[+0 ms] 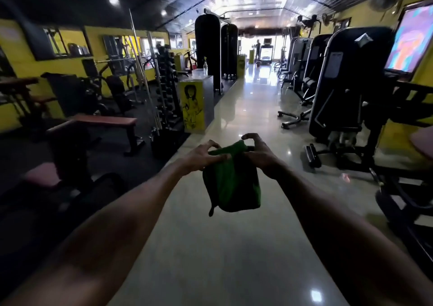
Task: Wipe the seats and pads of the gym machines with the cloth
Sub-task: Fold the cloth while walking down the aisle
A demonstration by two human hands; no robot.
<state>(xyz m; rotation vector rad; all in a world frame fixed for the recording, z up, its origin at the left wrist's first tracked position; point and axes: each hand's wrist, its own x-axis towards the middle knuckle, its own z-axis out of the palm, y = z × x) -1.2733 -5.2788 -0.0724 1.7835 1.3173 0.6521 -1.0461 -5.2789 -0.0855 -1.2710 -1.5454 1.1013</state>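
Note:
A folded green cloth (230, 184) hangs in the air over the shiny aisle floor, held up in front of me. My left hand (202, 157) pinches its upper left edge and my right hand (260, 152) pinches its upper right edge, the other fingers curled above it. A maroon bench pad (105, 120) stands to the left. Another maroon pad (41, 174) sits nearer at the lower left. At the right edge a reddish seat pad (423, 141) shows on a black machine.
The glossy aisle floor (246, 118) runs ahead between black weight machines (351, 83) on the right and a dumbbell rack (167, 90) with a yellow box (193, 106) on the left. A person stands far down the aisle near a treadmill (266, 52).

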